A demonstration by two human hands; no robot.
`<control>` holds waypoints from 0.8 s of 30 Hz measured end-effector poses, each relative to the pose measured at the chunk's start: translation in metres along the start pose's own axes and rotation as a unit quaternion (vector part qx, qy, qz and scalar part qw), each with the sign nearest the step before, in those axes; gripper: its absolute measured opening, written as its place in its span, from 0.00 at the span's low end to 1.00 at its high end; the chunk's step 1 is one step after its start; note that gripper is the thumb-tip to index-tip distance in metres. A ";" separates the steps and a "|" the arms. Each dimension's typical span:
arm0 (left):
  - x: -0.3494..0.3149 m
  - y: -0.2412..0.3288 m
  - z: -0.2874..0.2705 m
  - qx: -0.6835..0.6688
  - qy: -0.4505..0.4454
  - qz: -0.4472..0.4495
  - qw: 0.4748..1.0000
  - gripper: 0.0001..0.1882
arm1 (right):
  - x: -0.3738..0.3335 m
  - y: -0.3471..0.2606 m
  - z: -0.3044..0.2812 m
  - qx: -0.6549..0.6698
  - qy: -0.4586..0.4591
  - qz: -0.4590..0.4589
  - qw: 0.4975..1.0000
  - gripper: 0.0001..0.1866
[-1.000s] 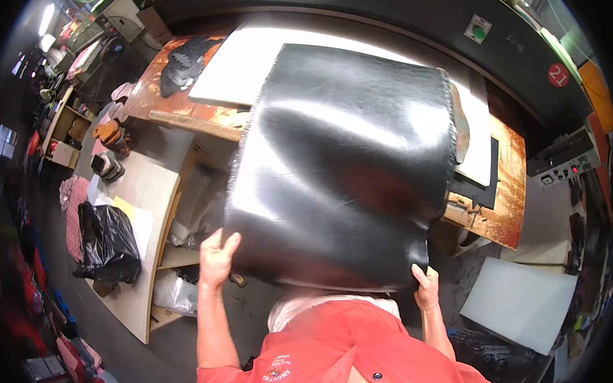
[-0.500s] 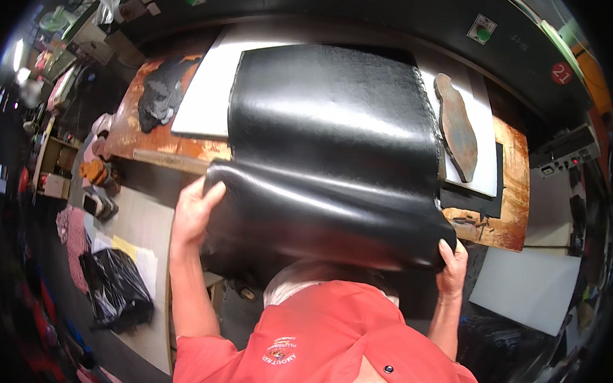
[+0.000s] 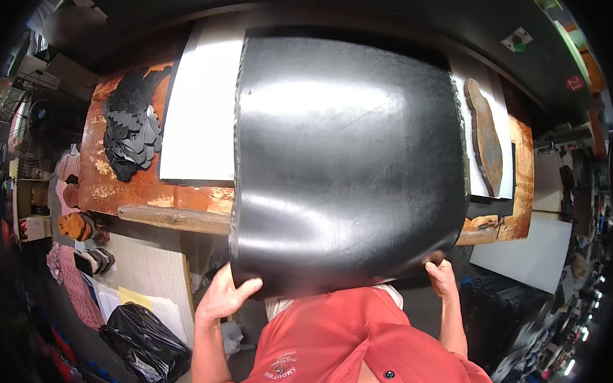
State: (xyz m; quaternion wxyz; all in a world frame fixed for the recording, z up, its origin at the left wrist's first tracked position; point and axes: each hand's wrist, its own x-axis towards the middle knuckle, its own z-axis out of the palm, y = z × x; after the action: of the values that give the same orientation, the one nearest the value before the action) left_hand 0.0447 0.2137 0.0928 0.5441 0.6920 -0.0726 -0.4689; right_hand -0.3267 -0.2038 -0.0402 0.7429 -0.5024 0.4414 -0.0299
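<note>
A large glossy black sheet (image 3: 346, 161), leather-like with rough side edges, lies over the white board (image 3: 198, 114) and hangs past the bench's front edge toward me. My left hand (image 3: 222, 294) grips its near left corner, thumb on top. My right hand (image 3: 441, 278) pinches the near right corner; its fingers are mostly hidden beneath. The near part is pulled fairly flat, with a shallow bend by my left hand. Beside the sheet's right edge, a long brown slab-like piece (image 3: 484, 137) with a curved outline rests on the white surface.
A heap of black cut pieces (image 3: 133, 124) covers part of the worn brown bench (image 3: 98, 192) at left. Below it are a wooden strip (image 3: 176, 219), a black plastic bag (image 3: 145, 345) and a pink cloth (image 3: 72, 283). A pale panel (image 3: 524, 253) stands at lower right.
Both hands have moved closer to my body, the left one downward, drawing the sheet nearer. The big fold across its near part has flattened out. The view has shifted, showing more of the black heap.
</note>
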 end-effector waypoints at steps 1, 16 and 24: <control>0.008 0.007 -0.006 0.043 0.047 -0.003 0.998 0.25 | 0.001 -0.009 0.018 -0.025 0.037 0.022 0.999 0.19; 0.341 0.187 -0.075 0.470 0.354 0.304 0.749 0.34 | 0.255 -0.296 0.135 -0.586 0.324 -0.266 0.694 0.35; 0.333 0.110 -0.054 0.525 0.304 0.372 0.702 0.38 | 0.263 -0.211 0.165 -0.621 0.296 -0.364 0.628 0.35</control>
State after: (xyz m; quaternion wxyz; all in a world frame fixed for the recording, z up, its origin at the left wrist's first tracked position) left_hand 0.3124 0.0031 -0.0083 0.2151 0.8873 -0.3896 0.1213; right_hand 0.0308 -0.3173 -0.0248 0.0127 -0.9285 0.3328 -0.1645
